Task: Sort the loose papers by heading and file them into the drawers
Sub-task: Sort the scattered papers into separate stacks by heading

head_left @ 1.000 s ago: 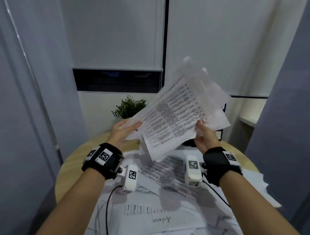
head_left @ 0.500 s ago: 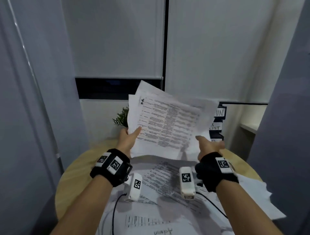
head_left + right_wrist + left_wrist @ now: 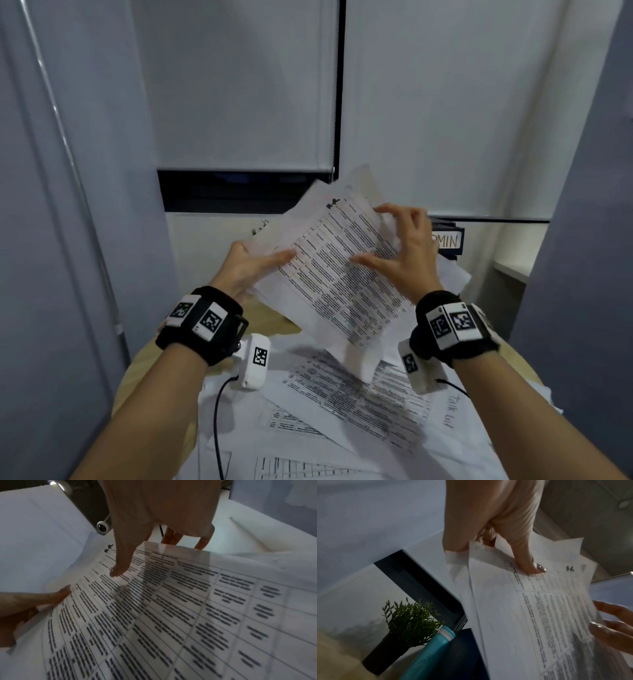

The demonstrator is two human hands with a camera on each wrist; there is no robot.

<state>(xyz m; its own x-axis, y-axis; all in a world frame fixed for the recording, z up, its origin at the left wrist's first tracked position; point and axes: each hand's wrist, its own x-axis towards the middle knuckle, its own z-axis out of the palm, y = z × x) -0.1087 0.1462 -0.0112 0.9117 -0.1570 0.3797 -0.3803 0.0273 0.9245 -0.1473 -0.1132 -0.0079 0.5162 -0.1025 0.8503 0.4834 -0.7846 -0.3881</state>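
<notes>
A stack of printed papers (image 3: 335, 277) is held up above the table, tilted with its handwritten heading at the top. My left hand (image 3: 263, 265) grips the stack's left edge, thumb (image 3: 530, 566) on top and fingers underneath. My right hand (image 3: 400, 240) is at the upper right of the stack. Its thumb (image 3: 120, 566) presses on the front sheet (image 3: 171, 615) and its fingers (image 3: 202, 543) curl behind that sheet's top edge. Behind the right hand stands a dark drawer unit (image 3: 448, 240) with a label reading ADMIN. Its lower drawers are hidden by the papers.
Several loose printed sheets (image 3: 349, 404) cover the round wooden table (image 3: 150, 356). A small potted plant (image 3: 409, 623) and a teal bottle (image 3: 428, 649) stand at the table's back, next to the drawer unit. Grey partitions close in on both sides.
The stack has tilted clockwise. My right hand has left the stack's lower right corner and moved up to the top right of the front sheet. The left hand keeps its grip.
</notes>
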